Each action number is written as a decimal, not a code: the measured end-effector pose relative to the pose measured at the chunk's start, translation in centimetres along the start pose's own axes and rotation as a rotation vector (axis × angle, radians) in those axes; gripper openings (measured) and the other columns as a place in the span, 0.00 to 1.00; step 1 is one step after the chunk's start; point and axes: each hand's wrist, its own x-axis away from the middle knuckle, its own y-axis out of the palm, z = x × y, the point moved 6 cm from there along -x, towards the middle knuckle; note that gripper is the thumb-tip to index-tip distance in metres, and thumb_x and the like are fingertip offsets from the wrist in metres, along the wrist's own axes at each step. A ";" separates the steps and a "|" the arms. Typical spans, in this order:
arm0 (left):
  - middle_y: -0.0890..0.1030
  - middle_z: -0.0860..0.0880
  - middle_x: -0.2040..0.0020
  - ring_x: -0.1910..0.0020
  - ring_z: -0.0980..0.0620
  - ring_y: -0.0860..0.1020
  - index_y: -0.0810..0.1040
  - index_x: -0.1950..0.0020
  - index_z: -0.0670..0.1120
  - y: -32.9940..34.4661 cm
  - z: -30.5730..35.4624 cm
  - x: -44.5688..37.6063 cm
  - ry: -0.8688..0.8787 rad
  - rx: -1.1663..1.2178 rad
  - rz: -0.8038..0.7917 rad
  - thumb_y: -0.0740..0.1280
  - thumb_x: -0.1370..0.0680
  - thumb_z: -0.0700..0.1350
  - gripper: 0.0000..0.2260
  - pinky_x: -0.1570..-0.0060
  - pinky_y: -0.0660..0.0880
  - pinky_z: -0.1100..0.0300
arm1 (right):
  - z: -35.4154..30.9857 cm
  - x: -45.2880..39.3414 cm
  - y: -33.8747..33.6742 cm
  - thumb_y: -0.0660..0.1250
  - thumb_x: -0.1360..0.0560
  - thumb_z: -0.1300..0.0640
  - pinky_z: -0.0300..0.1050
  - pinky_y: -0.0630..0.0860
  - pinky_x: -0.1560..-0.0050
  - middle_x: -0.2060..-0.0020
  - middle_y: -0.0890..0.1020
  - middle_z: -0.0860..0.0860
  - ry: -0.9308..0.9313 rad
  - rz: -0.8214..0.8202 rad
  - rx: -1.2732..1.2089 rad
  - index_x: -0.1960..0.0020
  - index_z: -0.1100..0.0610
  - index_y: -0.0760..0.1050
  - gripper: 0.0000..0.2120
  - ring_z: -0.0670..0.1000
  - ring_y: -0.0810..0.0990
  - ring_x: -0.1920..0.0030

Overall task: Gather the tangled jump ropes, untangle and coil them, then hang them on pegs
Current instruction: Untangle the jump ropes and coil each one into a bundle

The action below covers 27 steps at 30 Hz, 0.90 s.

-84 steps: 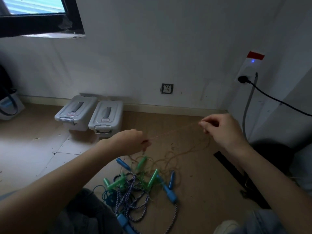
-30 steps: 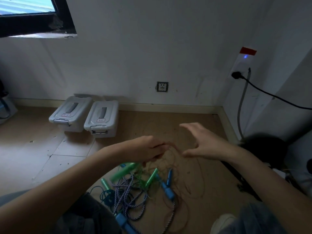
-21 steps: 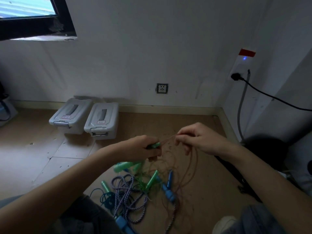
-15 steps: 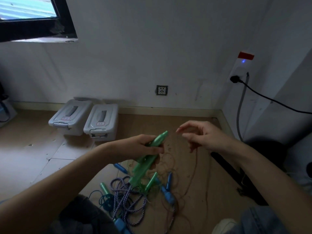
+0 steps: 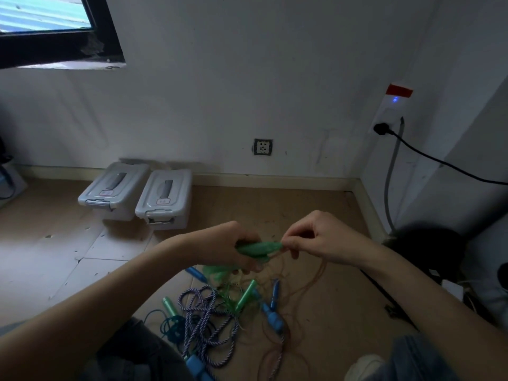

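The wooden floor holds the pile of jump ropes, a messy heap just below both hands. The left hand curls around green handles that lie sideways, tips pointing right. The right hand is right at those tips, pinching a thin brown cord. The cord is hard to see. No pegs show.

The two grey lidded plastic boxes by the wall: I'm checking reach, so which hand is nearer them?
Left. The left hand is just right of the boxes and nearer the camera; the right hand is farther right.
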 end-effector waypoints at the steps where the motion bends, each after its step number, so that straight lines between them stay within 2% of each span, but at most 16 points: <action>1: 0.80 0.54 0.61 0.66 0.63 0.77 0.75 0.56 0.54 0.0 0.1 -0.1 0.008 -0.076 0.008 0.69 0.26 0.45 0.04 0.64 0.74 0.70 | 0.0 0.0 0.5 0.66 0.24 0.52 0.33 0.62 0.74 0.73 0.79 0.41 0.007 -0.023 0.018 0.63 0.45 0.80 0.10 0.41 0.68 0.76; 4: 0.77 0.57 0.63 0.68 0.66 0.74 0.76 0.56 0.53 -0.2 -0.1 -0.1 0.012 -0.220 0.022 0.69 0.27 0.46 0.03 0.66 0.71 0.73 | -0.2 -0.1 1.6 0.66 0.24 0.53 0.31 0.63 0.74 0.74 0.78 0.42 0.019 -0.087 0.034 0.61 0.49 0.81 0.08 0.40 0.70 0.75; 6: 0.75 0.58 0.63 0.67 0.63 0.72 0.78 0.53 0.49 0.0 -0.3 -0.2 0.010 -0.328 0.038 0.69 0.27 0.48 0.05 0.64 0.70 0.72 | -0.3 -0.2 1.8 0.67 0.25 0.54 0.28 0.65 0.73 0.73 0.78 0.43 0.034 -0.110 0.036 0.57 0.54 0.82 0.06 0.37 0.73 0.74; 8: 0.76 0.56 0.61 0.66 0.61 0.73 0.78 0.50 0.46 0.4 -0.7 -0.4 -0.009 -0.359 0.020 0.69 0.27 0.48 0.08 0.63 0.71 0.71 | -0.2 -0.3 1.6 0.69 0.27 0.53 0.26 0.68 0.70 0.70 0.79 0.41 0.055 -0.105 0.061 0.55 0.53 0.83 0.06 0.34 0.75 0.70; 11: 0.77 0.55 0.61 0.67 0.63 0.74 0.77 0.49 0.45 0.8 -1.1 -0.5 -0.044 -0.240 -0.049 0.67 0.25 0.46 0.07 0.66 0.72 0.73 | 0.4 -0.3 0.4 0.70 0.28 0.51 0.26 0.71 0.67 0.67 0.80 0.39 0.081 -0.046 0.148 0.55 0.51 0.83 0.06 0.31 0.76 0.64; 13: 0.78 0.54 0.61 0.67 0.62 0.75 0.76 0.53 0.46 0.7 -1.2 -0.3 -0.059 -0.118 -0.077 0.67 0.25 0.44 0.02 0.63 0.74 0.69 | 0.7 -0.1 0.1 0.70 0.28 0.51 0.28 0.71 0.68 0.69 0.80 0.40 0.086 -0.019 0.161 0.56 0.50 0.83 0.05 0.33 0.77 0.67; 15: 0.77 0.55 0.62 0.67 0.61 0.76 0.75 0.57 0.50 0.7 -1.0 0.0 -0.067 0.027 -0.105 0.67 0.25 0.41 0.04 0.62 0.76 0.67 | 0.8 0.1 0.5 0.70 0.27 0.53 0.30 0.70 0.71 0.72 0.80 0.43 0.083 -0.044 0.059 0.57 0.51 0.83 0.04 0.37 0.76 0.72; 17: 0.77 0.54 0.62 0.66 0.60 0.76 0.76 0.57 0.50 0.8 -0.9 0.2 -0.083 0.100 -0.120 0.67 0.25 0.41 0.04 0.61 0.77 0.66 | 0.8 0.2 0.9 0.69 0.27 0.56 0.31 0.71 0.71 0.72 0.82 0.45 0.086 -0.079 -0.068 0.57 0.54 0.83 0.04 0.39 0.76 0.74; 19: 0.78 0.54 0.62 0.65 0.59 0.76 0.76 0.55 0.50 0.7 -0.9 0.3 -0.088 0.119 -0.100 0.67 0.25 0.41 0.03 0.62 0.76 0.66 | 0.8 0.0 0.7 0.68 0.26 0.57 0.31 0.69 0.71 0.72 0.81 0.46 0.081 -0.050 -0.097 0.57 0.54 0.83 0.05 0.39 0.75 0.74; 23: 0.80 0.56 0.63 0.66 0.62 0.76 0.76 0.51 0.49 -0.3 -0.6 0.6 -0.070 0.262 -0.026 0.63 0.23 0.42 0.04 0.64 0.74 0.68 | 0.6 -0.3 -0.7 0.65 0.24 0.55 0.31 0.64 0.71 0.72 0.78 0.44 0.032 0.063 -0.003 0.56 0.51 0.82 0.07 0.39 0.72 0.74; 25: 0.81 0.57 0.64 0.66 0.62 0.76 0.76 0.51 0.47 -0.7 -0.5 0.9 -0.070 0.357 -0.023 0.63 0.23 0.42 0.04 0.63 0.74 0.68 | 0.4 -0.2 -1.2 0.64 0.24 0.55 0.33 0.64 0.68 0.69 0.78 0.44 0.002 0.094 -0.007 0.54 0.53 0.82 0.08 0.40 0.71 0.71; 27: 0.81 0.56 0.63 0.66 0.61 0.76 0.76 0.51 0.46 -0.7 -0.6 0.8 -0.086 0.372 -0.024 0.62 0.22 0.42 0.04 0.64 0.74 0.67 | 0.3 -0.3 -1.4 0.64 0.23 0.55 0.33 0.65 0.65 0.66 0.76 0.42 -0.010 0.116 0.098 0.52 0.55 0.82 0.08 0.40 0.72 0.66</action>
